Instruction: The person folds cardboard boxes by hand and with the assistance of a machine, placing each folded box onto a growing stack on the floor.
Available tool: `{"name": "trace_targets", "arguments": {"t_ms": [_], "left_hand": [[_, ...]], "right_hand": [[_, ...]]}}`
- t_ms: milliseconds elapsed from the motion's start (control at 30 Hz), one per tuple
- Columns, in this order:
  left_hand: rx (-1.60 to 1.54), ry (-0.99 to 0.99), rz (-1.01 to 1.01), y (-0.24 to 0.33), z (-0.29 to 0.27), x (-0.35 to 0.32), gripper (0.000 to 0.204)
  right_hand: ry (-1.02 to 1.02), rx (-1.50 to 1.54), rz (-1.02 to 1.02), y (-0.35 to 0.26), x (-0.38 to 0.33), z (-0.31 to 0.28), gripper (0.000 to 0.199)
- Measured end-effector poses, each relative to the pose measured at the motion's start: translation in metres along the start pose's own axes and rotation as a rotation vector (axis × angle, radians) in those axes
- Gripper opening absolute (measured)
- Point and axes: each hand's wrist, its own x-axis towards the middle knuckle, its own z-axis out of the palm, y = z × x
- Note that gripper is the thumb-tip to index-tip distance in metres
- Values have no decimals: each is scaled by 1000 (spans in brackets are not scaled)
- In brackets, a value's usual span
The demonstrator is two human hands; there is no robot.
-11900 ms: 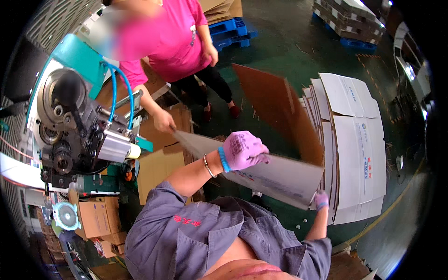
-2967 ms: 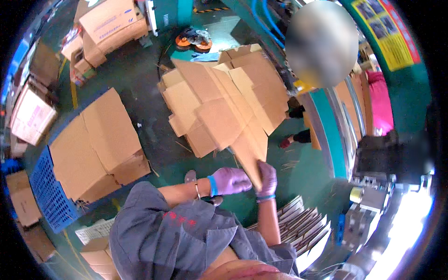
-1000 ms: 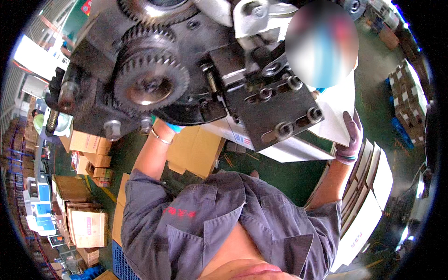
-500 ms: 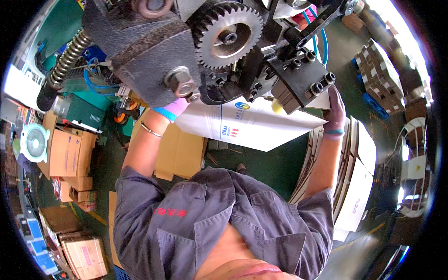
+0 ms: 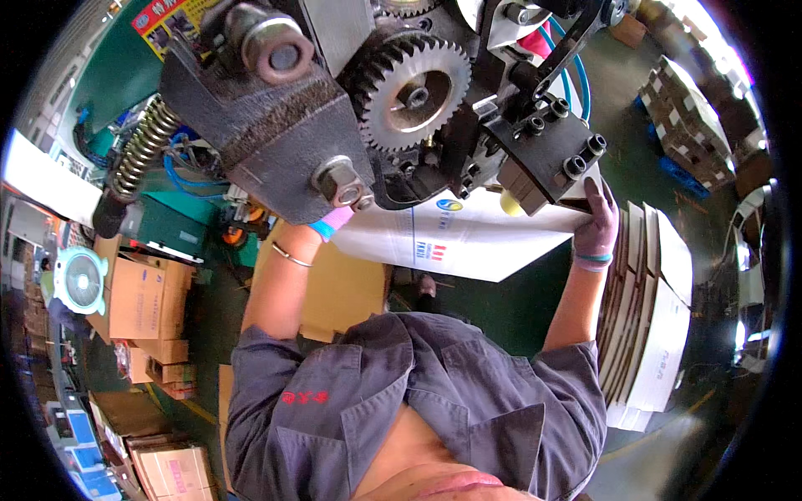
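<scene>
1. A big dark machine (image 5: 276, 125) is filling the upper part of the view from about ten to two o'clock, with a toothed gear wheel (image 5: 415, 92), a heavy hex bolt (image 5: 337, 181) and a coiled spring (image 5: 142, 150) at its nine o'clock side.
2. The person's grey work shirt (image 5: 401, 401) is taking up the six o'clock area, both arms reaching up toward the machine.
3. A stack of flat white-faced cardboard sheets (image 5: 660, 317) is standing on edge at four o'clock, just beside the right forearm.
4. A white printed cardboard sheet (image 5: 468, 238) is lying flat at the centre, running under the machine's lower edge, with its free corner pointing toward five o'clock.
5. Brown cartons (image 5: 138, 288) are piling up at eight o'clock, near a pale round fan (image 5: 81, 280).
6. A black bolted block (image 5: 547, 159) is hanging over the sheet at one o'clock.
7. The right hand (image 5: 596, 221), in a purple glove, is gripping the sheet's right edge at three o'clock, fingers closed around it, just below the block.
8. The left hand (image 5: 332, 222), in a pink glove with a blue cuff, is reaching to the sheet's left end at eleven o'clock; the machine is hiding most of it, so I cannot tell its grip.
</scene>
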Motion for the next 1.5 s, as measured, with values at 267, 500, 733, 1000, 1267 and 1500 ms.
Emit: {"name": "trace_targets", "arguments": {"t_ms": [267,500,733,1000,1267,1500], "left_hand": [[-29,149,-3,33,-22,6,39],[-78,391,226,94,55,-75,43],[-613,225,-524,-10,125,-100,76],[-1592,172,-448,49,139,-63,23],[-955,222,228,274,73,68,26],[-693,177,666,395,59,153,33]], "right_hand": [[72,393,377,-13,-1,7,37],[570,650,847,37,-20,-81,43],[417,825,988,25,2,-53,42],[471,869,990,70,-56,-115,38],[927,1024,1180,130,-292,-242,47],[1097,1221,1534,119,-508,-214,40]]}}
